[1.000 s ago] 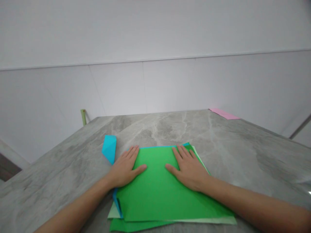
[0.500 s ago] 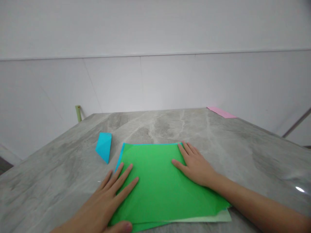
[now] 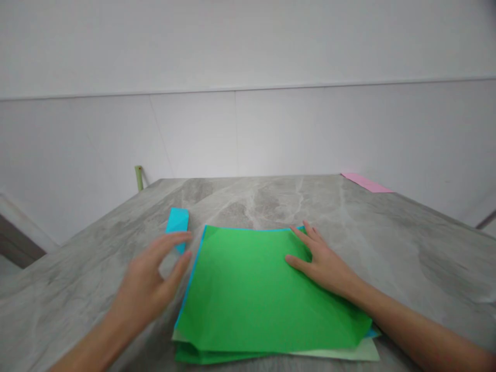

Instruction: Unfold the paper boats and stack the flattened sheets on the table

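A stack of paper sheets with a bright green sheet (image 3: 256, 289) on top lies on the grey marble table (image 3: 387, 237); a blue sheet edge and pale green sheets peek out beneath. My right hand (image 3: 323, 263) rests flat and open on the stack's far right corner. My left hand (image 3: 149, 284), fingers spread and slightly blurred, hovers just left of the stack. Its fingertips reach toward a small folded blue paper (image 3: 177, 221), partly covering it.
A pink sheet (image 3: 366, 182) lies at the table's far right corner. A green post (image 3: 138, 178) stands behind the far left corner. White walls surround the table.
My left hand lifted off the green sheet's near left part and moved left and forward toward the folded blue paper. My right hand stayed on the stack.
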Demonstrator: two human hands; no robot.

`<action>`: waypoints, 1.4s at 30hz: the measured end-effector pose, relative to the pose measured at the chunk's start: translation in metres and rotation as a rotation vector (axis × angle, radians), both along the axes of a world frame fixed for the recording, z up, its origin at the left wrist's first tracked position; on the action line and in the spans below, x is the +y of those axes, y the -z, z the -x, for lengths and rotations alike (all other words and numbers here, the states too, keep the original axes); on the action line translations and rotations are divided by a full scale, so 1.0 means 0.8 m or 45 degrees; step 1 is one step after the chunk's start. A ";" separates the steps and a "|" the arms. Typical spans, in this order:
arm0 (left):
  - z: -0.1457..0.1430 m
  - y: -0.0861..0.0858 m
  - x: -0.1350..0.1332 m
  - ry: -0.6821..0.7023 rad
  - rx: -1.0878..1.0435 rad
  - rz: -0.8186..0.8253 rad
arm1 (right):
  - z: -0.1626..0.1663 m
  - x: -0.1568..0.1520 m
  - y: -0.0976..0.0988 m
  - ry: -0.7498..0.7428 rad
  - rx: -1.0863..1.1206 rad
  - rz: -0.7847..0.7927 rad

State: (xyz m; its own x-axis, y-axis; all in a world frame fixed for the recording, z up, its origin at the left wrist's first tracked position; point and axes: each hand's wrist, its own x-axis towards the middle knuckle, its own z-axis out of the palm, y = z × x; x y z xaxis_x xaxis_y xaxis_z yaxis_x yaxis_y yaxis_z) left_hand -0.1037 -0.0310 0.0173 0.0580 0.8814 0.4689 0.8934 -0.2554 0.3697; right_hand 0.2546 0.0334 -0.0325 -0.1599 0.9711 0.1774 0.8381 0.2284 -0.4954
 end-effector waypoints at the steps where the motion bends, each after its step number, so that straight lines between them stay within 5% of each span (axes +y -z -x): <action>1: 0.004 -0.007 0.022 -0.204 0.019 -0.036 | 0.000 0.000 -0.001 0.008 0.007 -0.034; 4: 0.014 -0.016 0.082 -0.630 0.112 0.143 | -0.003 0.001 -0.009 0.021 0.004 -0.175; 7: 0.022 -0.010 0.117 -0.511 0.043 0.356 | -0.010 0.000 -0.019 -0.014 0.008 -0.364; 12: 0.025 -0.023 0.122 -0.473 -0.183 0.356 | -0.015 -0.012 -0.042 -0.171 0.021 -0.772; 14: 0.006 -0.042 0.110 -0.395 -0.405 0.351 | -0.006 -0.023 -0.061 -0.319 0.042 -0.953; 16: -0.029 -0.060 0.090 -0.158 -0.914 0.365 | 0.010 -0.035 -0.082 -0.515 0.087 -1.085; 20: -0.107 -0.072 0.044 0.280 -1.468 0.868 | 0.047 -0.047 -0.115 -0.729 0.019 -1.248; 24: -0.128 -0.053 0.031 0.557 -1.731 1.159 | 0.065 -0.036 -0.121 -0.829 -0.095 -1.214; 30: -0.107 -0.035 0.040 0.612 -1.904 1.289 | 0.064 -0.020 -0.109 -0.816 -0.075 -1.250; 36: -0.116 -0.024 0.027 0.656 -1.929 1.224 | 0.074 -0.027 -0.106 -0.826 -0.352 -1.219; 42: -0.106 -0.010 0.030 0.701 -1.937 1.159 | 0.080 -0.036 -0.105 -0.849 -0.579 -0.968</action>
